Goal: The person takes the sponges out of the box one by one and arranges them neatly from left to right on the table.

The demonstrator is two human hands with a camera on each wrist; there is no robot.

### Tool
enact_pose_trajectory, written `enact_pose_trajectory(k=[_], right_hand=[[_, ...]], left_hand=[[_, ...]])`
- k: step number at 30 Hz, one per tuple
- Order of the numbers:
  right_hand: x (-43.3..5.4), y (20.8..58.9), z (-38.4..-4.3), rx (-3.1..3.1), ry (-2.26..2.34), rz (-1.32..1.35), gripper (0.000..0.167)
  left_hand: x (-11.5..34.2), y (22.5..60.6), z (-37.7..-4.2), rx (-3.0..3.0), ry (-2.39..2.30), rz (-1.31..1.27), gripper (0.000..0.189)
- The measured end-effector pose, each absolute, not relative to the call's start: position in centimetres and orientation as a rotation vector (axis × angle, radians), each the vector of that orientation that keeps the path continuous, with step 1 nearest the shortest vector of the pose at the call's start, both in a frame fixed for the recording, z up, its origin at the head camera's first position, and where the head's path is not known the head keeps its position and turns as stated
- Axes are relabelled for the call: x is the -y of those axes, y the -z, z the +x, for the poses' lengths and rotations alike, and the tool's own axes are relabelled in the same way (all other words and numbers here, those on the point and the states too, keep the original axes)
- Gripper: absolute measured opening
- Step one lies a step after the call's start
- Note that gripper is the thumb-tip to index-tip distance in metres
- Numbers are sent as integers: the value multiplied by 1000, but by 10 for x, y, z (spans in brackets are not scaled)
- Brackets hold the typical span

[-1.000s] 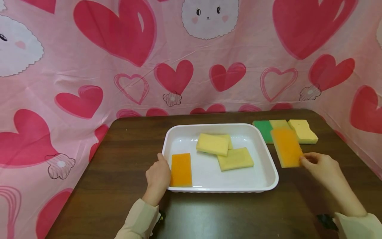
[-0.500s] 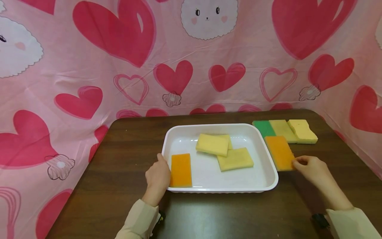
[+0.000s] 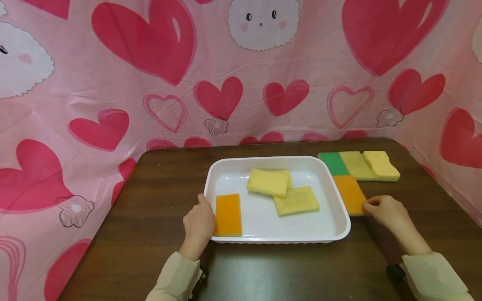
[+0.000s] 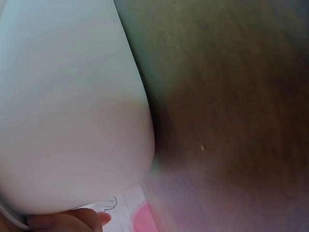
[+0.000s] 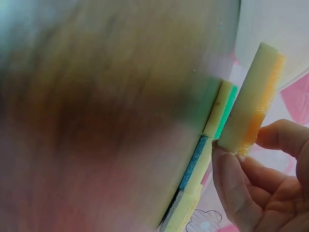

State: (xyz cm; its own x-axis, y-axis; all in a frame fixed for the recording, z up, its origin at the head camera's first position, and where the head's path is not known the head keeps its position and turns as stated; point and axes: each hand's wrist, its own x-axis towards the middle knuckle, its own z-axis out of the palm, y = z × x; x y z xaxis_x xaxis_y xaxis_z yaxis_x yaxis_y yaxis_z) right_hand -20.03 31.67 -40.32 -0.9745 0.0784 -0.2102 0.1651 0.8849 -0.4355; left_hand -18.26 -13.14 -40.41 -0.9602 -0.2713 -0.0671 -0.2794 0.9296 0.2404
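My left hand (image 3: 199, 220) grips the left rim of a white tray (image 3: 276, 239); in the left wrist view its fingers (image 4: 72, 221) curl at the edge of the tray's side (image 4: 82, 121). Inside the tray lie an orange-faced sponge (image 3: 228, 215) at the left and several yellow sponges (image 3: 268, 182) (image 3: 297, 200) overlapping near the middle. Just outside the tray's right wall, my right hand (image 3: 388, 213) pinches a second orange-faced sponge (image 3: 350, 194) by its right edge. The right wrist view shows this sponge's pale foam side (image 5: 248, 101), tilted and slightly off the table.
Behind the pinched sponge, a green-faced sponge (image 3: 334, 164) and two yellow-topped sponges (image 3: 357, 165) (image 3: 381, 166) form a row on the brown table (image 3: 162, 184). In the right wrist view, a blue underside (image 5: 194, 162) shows on one. A pink heart-patterned cloth (image 3: 260, 67) hangs behind.
My right hand has brought the orange-faced sponge left and lower, from in front of the yellow-topped sponges to beside the tray wall. The left hand and tray look still.
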Motion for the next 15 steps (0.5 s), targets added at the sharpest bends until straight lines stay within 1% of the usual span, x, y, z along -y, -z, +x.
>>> enact_pose_trajectory(k=[15], right_hand=[[-316, 405, -210, -2832, 638, 154, 43]], left_hand=[[131, 404, -183, -3054, -405, -433, 32]])
